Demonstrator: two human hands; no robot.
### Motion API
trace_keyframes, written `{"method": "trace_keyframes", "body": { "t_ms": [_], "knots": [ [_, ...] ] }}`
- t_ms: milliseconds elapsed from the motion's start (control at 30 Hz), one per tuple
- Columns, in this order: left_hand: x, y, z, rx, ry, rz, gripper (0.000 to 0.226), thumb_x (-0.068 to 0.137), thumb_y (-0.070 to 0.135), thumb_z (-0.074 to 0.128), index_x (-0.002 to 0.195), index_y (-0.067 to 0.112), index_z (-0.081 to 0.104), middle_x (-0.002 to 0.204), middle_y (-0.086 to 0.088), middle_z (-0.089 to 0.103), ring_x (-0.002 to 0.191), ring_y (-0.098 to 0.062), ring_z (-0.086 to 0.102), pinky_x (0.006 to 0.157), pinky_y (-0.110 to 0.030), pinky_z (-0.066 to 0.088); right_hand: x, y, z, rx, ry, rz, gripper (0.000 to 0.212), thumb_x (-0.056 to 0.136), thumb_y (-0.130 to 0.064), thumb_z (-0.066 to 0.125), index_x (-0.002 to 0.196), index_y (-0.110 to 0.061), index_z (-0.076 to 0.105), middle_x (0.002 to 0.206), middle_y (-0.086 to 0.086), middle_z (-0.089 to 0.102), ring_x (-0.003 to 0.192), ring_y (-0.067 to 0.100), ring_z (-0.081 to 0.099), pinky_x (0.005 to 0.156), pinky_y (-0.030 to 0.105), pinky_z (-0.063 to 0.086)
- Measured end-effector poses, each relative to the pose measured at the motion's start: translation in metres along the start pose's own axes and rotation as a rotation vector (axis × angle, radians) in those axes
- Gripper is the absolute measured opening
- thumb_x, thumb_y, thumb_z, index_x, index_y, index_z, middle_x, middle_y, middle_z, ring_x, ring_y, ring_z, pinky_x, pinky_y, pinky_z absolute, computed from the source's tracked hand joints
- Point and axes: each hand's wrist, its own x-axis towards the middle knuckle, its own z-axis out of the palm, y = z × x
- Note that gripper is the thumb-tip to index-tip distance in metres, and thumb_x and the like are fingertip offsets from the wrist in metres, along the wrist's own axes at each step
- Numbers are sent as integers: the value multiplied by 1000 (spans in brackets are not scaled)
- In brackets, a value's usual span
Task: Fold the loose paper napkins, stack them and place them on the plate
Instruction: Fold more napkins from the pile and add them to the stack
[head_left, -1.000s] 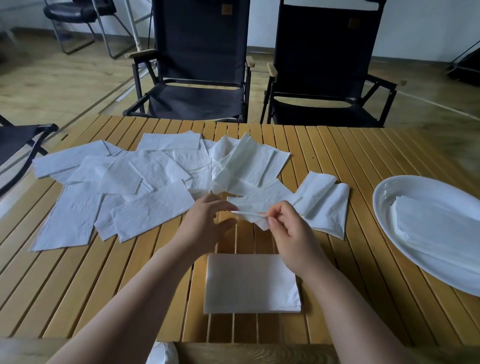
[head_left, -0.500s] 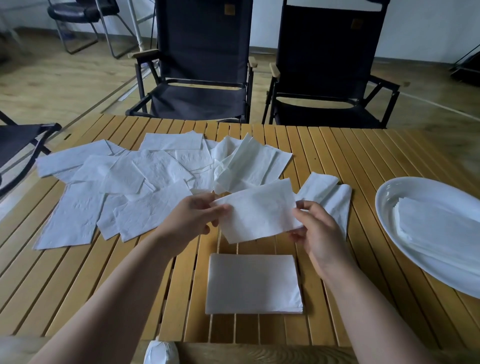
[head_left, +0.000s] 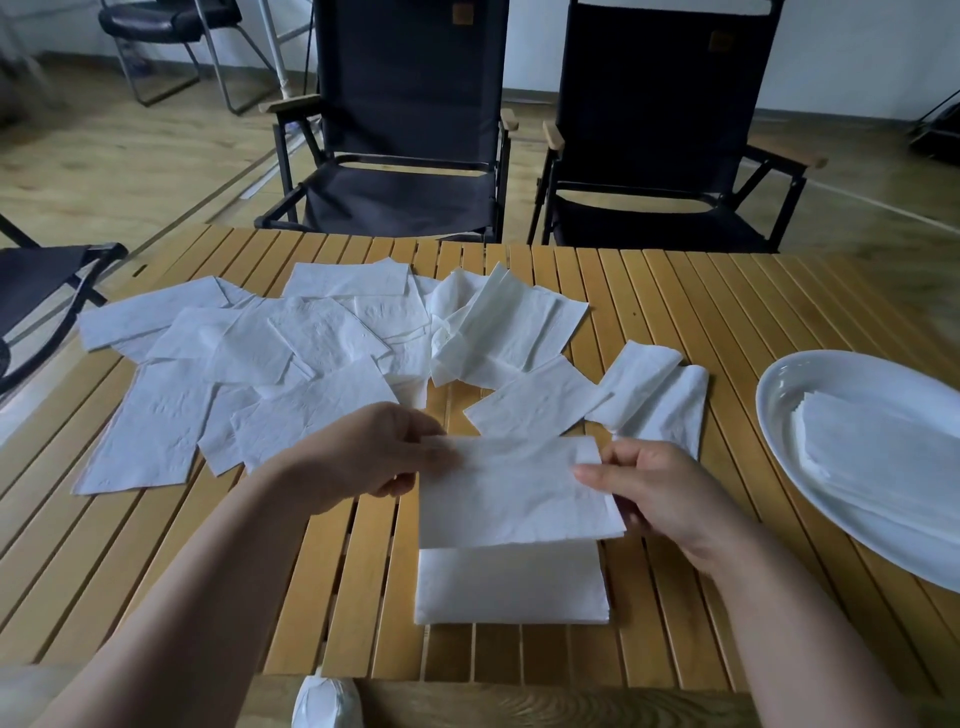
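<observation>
I see my bare left forearm (head_left: 182, 597) at seven o'clock, bare right forearm (head_left: 810, 634) at five o'clock, left hand (head_left: 363, 457) and right hand (head_left: 665, 493) uncovered.

The folded white paper napkin (head_left: 514, 493), edge-on between the fingers 1 second ago, now faces up flat; the left hand (head_left: 374, 457) and right hand (head_left: 660, 493), pinching its 2 sides, have drawn it toward the slatted wooden table's (head_left: 332, 571) near edge; it now covers the far part of the stack of folded white napkins (head_left: 511, 587).
</observation>
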Motion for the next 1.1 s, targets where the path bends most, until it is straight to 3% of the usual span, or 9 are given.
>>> {"method": "trace_keyframes", "body": {
  "t_ms": [133, 300, 400, 667, 833, 933, 1000, 1100],
  "knots": [
    [-5, 0, 4, 123, -175, -70, 17, 94, 32, 66, 84, 20, 74, 58, 4, 60, 50, -8, 47, 48, -20, 35, -6, 4, -6, -141, -189, 115, 23, 83, -35, 78, 70, -18, 70, 59, 0, 60, 47, 12, 45, 44, 16, 33],
    [1, -7, 10, 283, -215, -137, 22, 89, 44, 69, 87, 23, 73, 65, 2, 68, 53, -9, 51, 52, -20, 38, -6, 7, -5, -324, -215, 172, 30, 79, -46, 79, 64, -23, 68, 54, -3, 58, 49, 14, 49, 51, 26, 30],
    [6, -10, 13, 326, -252, -169, 29, 88, 45, 70, 90, 17, 71, 72, -1, 72, 57, -10, 55, 51, -19, 39, -5, 5, -2, -368, -224, 183, 30, 82, -43, 77, 67, -20, 66, 62, -1, 69, 48, 13, 49, 52, 25, 34],
    [14, -10, 19, 591, -159, -166, 34, 84, 49, 72, 70, 20, 62, 58, 6, 62, 47, -5, 51, 53, -18, 42, -2, 4, 4, -451, -200, 203, 29, 84, -38, 77, 74, -15, 63, 64, 1, 72, 40, 9, 45, 43, 17, 33],
    [19, -14, 20, 636, -107, -183, 33, 81, 53, 73, 78, 21, 67, 71, 5, 64, 62, -9, 55, 58, -20, 44, 1, 7, 8, -509, -158, 222, 32, 79, -41, 81, 73, -16, 64, 56, -3, 62, 40, 8, 46, 47, 19, 38],
    [19, -13, 22, 687, -91, -182, 34, 80, 55, 73, 80, 22, 66, 73, 6, 62, 65, -10, 52, 60, -22, 42, 1, 4, 6, -577, -75, 191, 38, 73, -43, 85, 68, -19, 56, 58, -5, 54, 51, 11, 46, 52, 23, 37],
    [18, -10, 24, 694, -58, -152, 33, 80, 54, 73, 79, 23, 62, 74, 6, 58, 65, -10, 49, 59, -22, 40, 5, 4, 5, -517, 109, 72, 38, 76, -41, 83, 70, -18, 53, 63, -5, 53, 57, 12, 48, 54, 25, 36],
    [20, -3, 30, 539, 148, 3, 30, 81, 54, 72, 84, 27, 59, 82, 8, 59, 71, -11, 52, 59, -22, 40, 14, 5, 7, -365, 398, -154, 11, 88, -25, 73, 88, -24, 62, 84, -11, 64, 81, 12, 61, 62, 20, 43]
  ]
}}
